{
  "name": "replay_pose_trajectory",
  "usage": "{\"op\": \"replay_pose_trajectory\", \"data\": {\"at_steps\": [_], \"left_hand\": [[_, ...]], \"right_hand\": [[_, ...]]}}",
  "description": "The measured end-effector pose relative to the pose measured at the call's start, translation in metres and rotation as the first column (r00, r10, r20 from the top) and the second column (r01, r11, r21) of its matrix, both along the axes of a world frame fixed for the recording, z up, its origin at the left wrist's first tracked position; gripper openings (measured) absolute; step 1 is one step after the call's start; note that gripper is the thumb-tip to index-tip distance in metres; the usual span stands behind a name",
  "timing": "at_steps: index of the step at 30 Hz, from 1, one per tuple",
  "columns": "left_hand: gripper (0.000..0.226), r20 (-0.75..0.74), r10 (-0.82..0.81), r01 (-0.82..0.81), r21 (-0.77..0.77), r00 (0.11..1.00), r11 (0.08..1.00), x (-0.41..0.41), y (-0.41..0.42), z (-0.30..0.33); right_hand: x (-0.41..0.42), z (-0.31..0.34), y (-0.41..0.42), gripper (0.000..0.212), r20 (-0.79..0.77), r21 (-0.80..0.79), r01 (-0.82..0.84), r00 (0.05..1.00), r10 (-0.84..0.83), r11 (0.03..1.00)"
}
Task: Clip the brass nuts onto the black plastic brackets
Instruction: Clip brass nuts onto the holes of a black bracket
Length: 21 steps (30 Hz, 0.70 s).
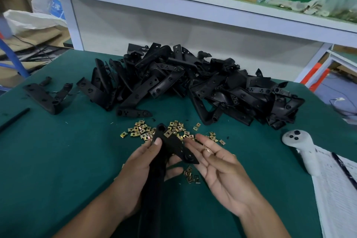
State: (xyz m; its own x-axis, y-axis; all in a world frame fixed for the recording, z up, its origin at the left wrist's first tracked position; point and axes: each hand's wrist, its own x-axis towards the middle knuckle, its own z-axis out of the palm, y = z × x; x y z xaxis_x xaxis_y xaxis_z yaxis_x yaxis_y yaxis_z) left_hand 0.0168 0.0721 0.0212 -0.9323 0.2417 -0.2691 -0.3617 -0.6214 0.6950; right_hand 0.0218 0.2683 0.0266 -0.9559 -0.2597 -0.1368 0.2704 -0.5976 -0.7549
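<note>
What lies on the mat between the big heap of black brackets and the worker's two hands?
In the head view, loose brass nuts lie scattered on the green mat between the bracket heap and both hands.

bracket pile (pixel 193 83) lies behind the scattered nuts (pixel 143 130); controller (pixel 297 141) sits to their right

Bracket pile (pixel 193 83) blocks far counter (pixel 67 160); nut scatter (pixel 154 131) just before it. Open green surface at left and near edge. White controller (pixel 295 141) and paper (pixel 336 189), possibly forms, obstruct right side.
</note>
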Motion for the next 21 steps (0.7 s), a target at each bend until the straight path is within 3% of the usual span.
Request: {"op": "replay_pose_trajectory", "data": {"at_steps": [4, 8, 10, 16, 21], "left_hand": [[0.037, -0.033, -0.044, 0.042, -0.052, 0.999, 0.998, -0.0017, -0.0043, -0.0011], [0.019, -0.053, -0.057, 0.052, -0.091, 0.997, 0.995, -0.0023, -0.0034, 0.0007], [0.023, -0.048, -0.055, 0.05, -0.103, 0.997, 0.993, -0.0012, -0.0027, 0.0007], [0.023, -0.077, -0.058, 0.046, -0.146, 0.995, 0.988, 0.0012, -0.0028, 0.0029], [0.034, -0.077, -0.045, 0.033, -0.151, 0.996, 0.988, 0.0011, -0.0022, 0.0033]], "right_hand": [[-0.0008, -0.0006, -0.0013, 0.039, 0.007, 0.043, 0.03, 1.0, -0.03, 0.999], [-0.0002, -0.0015, -0.0043, 0.012, -0.096, 0.256, 0.086, 0.993, -0.063, 0.963], [0.0013, -0.0024, -0.0047, 0.013, -0.136, 0.327, 0.101, 0.989, -0.06, 0.94], [0.0009, -0.0051, -0.0043, 0.028, -0.092, 0.298, 0.105, 0.993, -0.081, 0.949], [0.0001, -0.0017, -0.0055, 0.018, -0.057, 0.228, 0.126, 0.992, -0.116, 0.966]]}}
